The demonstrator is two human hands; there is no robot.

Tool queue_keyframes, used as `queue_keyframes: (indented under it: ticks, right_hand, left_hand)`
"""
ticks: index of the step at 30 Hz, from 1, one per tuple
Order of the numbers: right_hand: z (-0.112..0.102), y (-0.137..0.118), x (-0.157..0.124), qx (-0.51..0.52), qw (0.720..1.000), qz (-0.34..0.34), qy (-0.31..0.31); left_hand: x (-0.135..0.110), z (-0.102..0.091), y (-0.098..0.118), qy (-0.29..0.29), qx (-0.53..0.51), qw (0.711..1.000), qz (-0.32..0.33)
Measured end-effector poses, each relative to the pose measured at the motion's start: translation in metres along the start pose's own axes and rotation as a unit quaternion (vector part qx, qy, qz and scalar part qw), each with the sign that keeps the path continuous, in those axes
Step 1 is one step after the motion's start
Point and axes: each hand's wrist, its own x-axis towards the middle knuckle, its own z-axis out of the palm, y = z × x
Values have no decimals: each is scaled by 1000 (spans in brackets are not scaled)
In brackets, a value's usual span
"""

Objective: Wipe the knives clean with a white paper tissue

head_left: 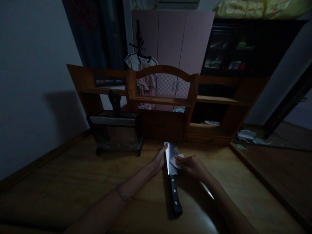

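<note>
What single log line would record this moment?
left hand: touching cleaver | right hand: holding white tissue on blade | cleaver: flat on desk

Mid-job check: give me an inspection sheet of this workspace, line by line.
Surface: wooden desk, dimly lit.
Job's things: knife lying flat on the desk, blade pointing away, black handle toward the person; white wipe on the blade.
Clutter: rack back left with a dark handle sticking up; loose papers back right.
Grippers: left hand against the blade's left edge, grip unclear; right hand holds the wipe on the blade.
Cables: nothing seen.
Surroundings: wooden shelf unit at the desk's back; pink wardrobe, hanging clothes and dark cabinet behind.
</note>
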Motion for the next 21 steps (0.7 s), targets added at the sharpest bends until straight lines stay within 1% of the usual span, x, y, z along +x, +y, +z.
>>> queue_keyframes:
  ticks: [3,7,12,17,21]
  right_hand:
    - [-4,3,-1,-20,1000,5,3]
    - [-8,6,-1,-67,998,3,1]
    - [-10,8,-2,-123,992,18,18]
    - [-7,3,-1,-97,995,19,19]
    - [-1,0,-2,-62,998,3,13]
  left_hand:
    - [0,0,0,-7,-23,1000,-12]
    - [2,-3,-1,2,-30,1000,-2]
    - [4,-5,-1,-9,-31,999,-5]
    - [6,-5,0,-15,-53,998,-17]
    - [6,-4,1,-19,-62,998,-28]
